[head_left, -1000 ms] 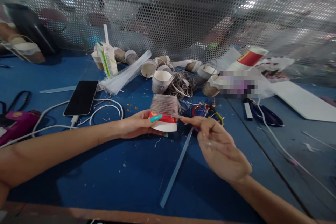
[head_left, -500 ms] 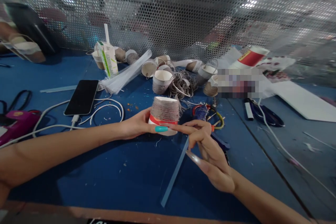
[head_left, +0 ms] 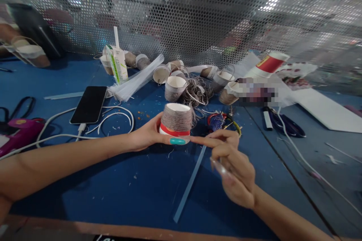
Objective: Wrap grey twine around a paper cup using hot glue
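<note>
My left hand [head_left: 151, 132] is wrapped round a paper cup [head_left: 177, 122], its thumb with a long turquoise nail lying across the front. Grey-brown twine winds round the cup's upper part, and a red and white printed band shows below. The white inside faces me through the open top. My right hand [head_left: 233, 163] holds nothing; its index finger stretches toward the cup's lower right side, its tip at or very near the wall. The other fingers are loosely bent. Under that finger a pale flat strip [head_left: 189, 184] lies on the blue table.
Behind the cup lie a tangle of twine [head_left: 196, 91] and several twine-wrapped cups [head_left: 174, 88]. Left are a phone [head_left: 89, 104] on a white cable, a drink carton [head_left: 120, 66] and a purple glue gun [head_left: 22, 131]. Scissors [head_left: 287, 123] lie right, before a perforated metal screen [head_left: 183, 15].
My right hand has drawn back to the right, its index fingertip sliding from the cup's front to its right edge. The cup has tilted slightly toward me in my left hand.
</note>
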The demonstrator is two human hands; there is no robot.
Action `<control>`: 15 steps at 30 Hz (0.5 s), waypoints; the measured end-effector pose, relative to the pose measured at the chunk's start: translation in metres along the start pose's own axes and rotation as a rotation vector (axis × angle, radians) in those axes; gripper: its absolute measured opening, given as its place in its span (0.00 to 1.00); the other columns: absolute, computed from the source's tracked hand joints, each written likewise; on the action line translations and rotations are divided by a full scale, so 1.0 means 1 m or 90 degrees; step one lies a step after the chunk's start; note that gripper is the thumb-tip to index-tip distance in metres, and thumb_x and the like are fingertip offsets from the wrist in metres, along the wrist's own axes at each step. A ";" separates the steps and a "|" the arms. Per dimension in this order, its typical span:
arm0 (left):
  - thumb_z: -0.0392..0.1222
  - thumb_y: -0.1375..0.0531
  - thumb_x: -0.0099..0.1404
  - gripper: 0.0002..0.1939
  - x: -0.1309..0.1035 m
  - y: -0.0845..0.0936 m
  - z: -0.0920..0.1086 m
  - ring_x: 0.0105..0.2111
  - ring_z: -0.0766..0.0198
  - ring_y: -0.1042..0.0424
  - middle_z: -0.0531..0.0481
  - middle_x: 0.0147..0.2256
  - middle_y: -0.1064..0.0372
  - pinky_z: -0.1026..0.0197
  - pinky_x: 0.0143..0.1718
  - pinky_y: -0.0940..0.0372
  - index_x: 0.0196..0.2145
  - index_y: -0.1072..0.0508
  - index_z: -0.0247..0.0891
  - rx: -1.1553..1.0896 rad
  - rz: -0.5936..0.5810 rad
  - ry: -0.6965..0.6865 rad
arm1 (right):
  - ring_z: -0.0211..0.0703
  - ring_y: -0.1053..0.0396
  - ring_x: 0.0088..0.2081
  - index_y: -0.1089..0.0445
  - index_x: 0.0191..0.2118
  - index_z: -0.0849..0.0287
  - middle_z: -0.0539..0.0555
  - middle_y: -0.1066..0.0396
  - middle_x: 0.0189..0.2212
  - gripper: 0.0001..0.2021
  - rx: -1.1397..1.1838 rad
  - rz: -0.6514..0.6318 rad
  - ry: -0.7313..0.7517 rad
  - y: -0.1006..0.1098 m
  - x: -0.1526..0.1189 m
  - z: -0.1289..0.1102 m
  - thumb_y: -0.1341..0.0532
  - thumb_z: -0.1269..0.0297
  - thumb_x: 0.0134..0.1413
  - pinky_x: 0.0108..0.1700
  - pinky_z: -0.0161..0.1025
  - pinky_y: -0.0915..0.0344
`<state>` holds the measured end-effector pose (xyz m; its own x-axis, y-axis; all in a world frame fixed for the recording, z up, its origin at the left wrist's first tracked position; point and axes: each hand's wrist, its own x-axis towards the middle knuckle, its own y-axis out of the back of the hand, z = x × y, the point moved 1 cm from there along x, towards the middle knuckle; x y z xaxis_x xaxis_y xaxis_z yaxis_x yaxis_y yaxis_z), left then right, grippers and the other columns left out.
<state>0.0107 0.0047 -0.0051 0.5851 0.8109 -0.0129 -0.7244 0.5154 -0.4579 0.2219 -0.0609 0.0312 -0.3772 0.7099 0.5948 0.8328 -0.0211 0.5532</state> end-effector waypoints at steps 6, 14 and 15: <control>0.33 0.25 0.42 0.34 -0.001 -0.004 0.003 0.46 0.53 0.26 0.43 0.44 0.25 0.46 0.55 0.38 0.47 0.30 0.35 0.041 -0.019 0.001 | 0.51 0.32 0.40 0.42 0.37 0.51 0.52 0.27 0.55 0.08 -0.084 -0.173 0.119 -0.003 0.008 -0.005 0.46 0.69 0.49 0.50 0.55 0.45; 0.34 0.26 0.45 0.32 0.000 -0.003 0.001 0.45 0.55 0.26 0.42 0.45 0.25 0.47 0.55 0.38 0.47 0.30 0.34 0.032 0.013 0.010 | 0.55 0.31 0.40 0.38 0.32 0.52 0.52 0.22 0.46 0.06 -0.097 0.027 0.133 0.001 -0.002 -0.002 0.47 0.71 0.49 0.46 0.58 0.42; 0.34 0.26 0.45 0.31 0.000 -0.002 0.001 0.44 0.56 0.26 0.42 0.44 0.25 0.48 0.55 0.37 0.47 0.30 0.34 0.034 0.017 0.012 | 0.54 0.31 0.38 0.37 0.32 0.52 0.52 0.21 0.44 0.06 -0.094 0.044 0.135 0.001 -0.002 -0.001 0.48 0.71 0.50 0.45 0.58 0.42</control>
<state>0.0120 0.0034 -0.0033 0.5721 0.8191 -0.0419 -0.7580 0.5084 -0.4087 0.2237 -0.0630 0.0311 -0.4103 0.5404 0.7346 0.7976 -0.1779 0.5763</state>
